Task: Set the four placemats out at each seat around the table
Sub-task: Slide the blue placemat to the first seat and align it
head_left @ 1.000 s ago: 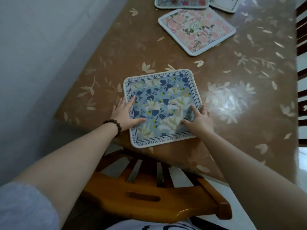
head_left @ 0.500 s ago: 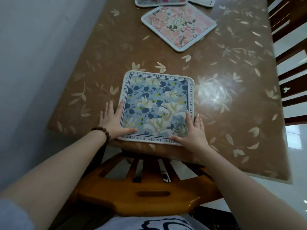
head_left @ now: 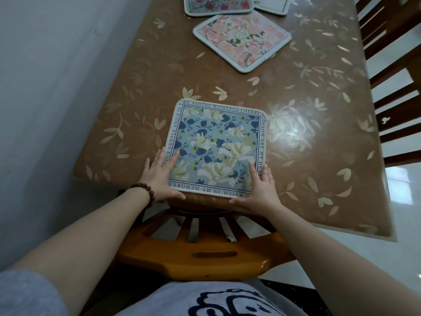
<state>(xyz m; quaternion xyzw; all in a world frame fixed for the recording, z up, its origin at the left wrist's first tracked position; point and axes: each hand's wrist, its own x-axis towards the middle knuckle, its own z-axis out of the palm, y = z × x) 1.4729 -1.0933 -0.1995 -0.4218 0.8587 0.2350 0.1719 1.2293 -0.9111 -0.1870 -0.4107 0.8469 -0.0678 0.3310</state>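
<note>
A blue floral placemat (head_left: pixel 216 147) with a text border lies square at the near edge of the brown leaf-patterned table (head_left: pixel 314 124). My left hand (head_left: pixel 159 176), with a bead bracelet on its wrist, holds its near left corner. My right hand (head_left: pixel 262 190) holds the near right corner. On both hands the fingers lie on top and the thumb runs along the near edge. A pink floral placemat (head_left: pixel 241 42) lies turned at an angle further back. Another floral placemat (head_left: pixel 216 4) and a white one (head_left: pixel 273 3) sit at the far edge, cut off by the frame.
A wooden chair (head_left: pixel 200 254) stands tucked under the table right in front of me, its backrest below my arms. A darker slatted chair (head_left: pixel 391 65) stands along the table's right side. A pale wall (head_left: pixel 45 87) runs close along the table's left side.
The blue placemat has been turned from a slight angle to square with the near table edge and drawn closer to it. Both hands have slid back to its near corners.
</note>
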